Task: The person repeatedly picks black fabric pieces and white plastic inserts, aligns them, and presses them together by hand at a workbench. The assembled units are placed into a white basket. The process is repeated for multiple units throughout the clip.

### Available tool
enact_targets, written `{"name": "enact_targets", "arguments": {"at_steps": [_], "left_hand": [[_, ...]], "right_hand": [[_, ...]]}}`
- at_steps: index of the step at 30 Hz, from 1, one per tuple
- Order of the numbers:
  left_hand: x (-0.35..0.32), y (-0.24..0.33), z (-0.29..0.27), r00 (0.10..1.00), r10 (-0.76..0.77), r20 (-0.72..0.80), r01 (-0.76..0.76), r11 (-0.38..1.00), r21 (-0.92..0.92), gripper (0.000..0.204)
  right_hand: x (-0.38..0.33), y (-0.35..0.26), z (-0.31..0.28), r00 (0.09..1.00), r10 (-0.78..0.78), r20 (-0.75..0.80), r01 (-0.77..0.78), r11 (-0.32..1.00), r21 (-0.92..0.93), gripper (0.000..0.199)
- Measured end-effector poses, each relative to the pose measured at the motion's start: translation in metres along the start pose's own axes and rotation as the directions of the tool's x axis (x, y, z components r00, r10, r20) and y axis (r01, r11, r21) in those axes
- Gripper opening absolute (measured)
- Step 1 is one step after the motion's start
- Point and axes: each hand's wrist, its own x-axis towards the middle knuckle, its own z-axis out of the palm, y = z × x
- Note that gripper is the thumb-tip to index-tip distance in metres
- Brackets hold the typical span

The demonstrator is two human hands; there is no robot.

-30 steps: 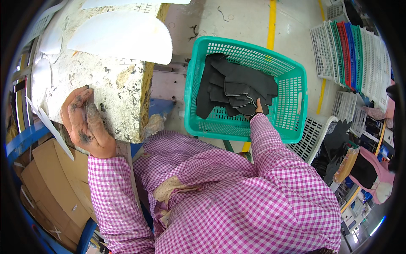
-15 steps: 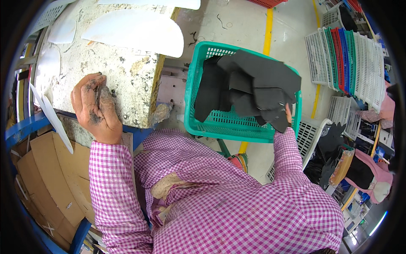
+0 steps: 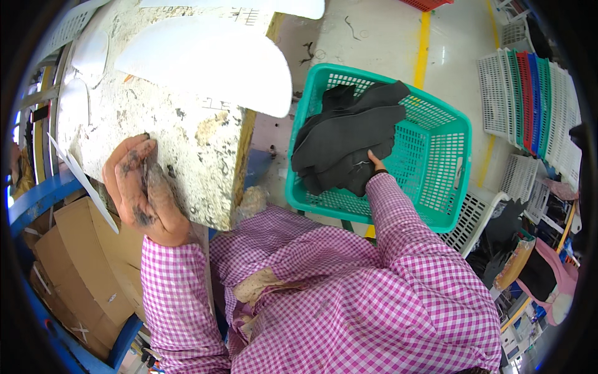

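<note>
My right hand reaches into a green plastic basket and grips a stack of flat black cut pieces, which look like sheet material. The thumb side shows on top; the other fingers are hidden beneath the pieces. The stack lies over the left part of the basket. My left hand rests closed at the near edge of a worn, speckled white worktable. Its fingers are curled together and smudged dark; whether anything is inside them is hidden.
White curved sheets lie on the worktable, one overhanging its right edge. Brown cardboard stands inside a blue frame at left. Stacked baskets and a white basket with dark pieces nearby are at right.
My right hand has moved the black pieces leftward within the green basket, baring its right side. The view has shifted somewhat. My left hand keeps its closed shape at the table.
</note>
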Motion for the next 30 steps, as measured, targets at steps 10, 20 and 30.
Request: {"name": "enact_targets", "arguments": {"at_steps": [10, 20, 30], "left_hand": [[-0.008, -0.004, 0.001, 0.992, -0.122, 0.008, 0.122, 0.985, -0.121, 0.046], [-0.008, -0.009, 0.005, 0.996, -0.085, -0.041, 0.083, 0.995, -0.057, 0.019], [0.013, -0.009, -0.037, 0.822, -0.478, 0.311, 0.541, 0.481, -0.69, 0.032]], "right_hand": [[-0.01, -0.002, -0.008, 0.993, 0.075, 0.088, -0.077, 0.997, 0.028, 0.061], [-0.056, -0.021, -0.003, 0.998, -0.061, -0.001, 0.061, 0.998, -0.031, 0.053], [-0.207, -0.095, 0.001, 0.758, -0.647, 0.083, 0.649, 0.736, -0.19, 0.063]]}}
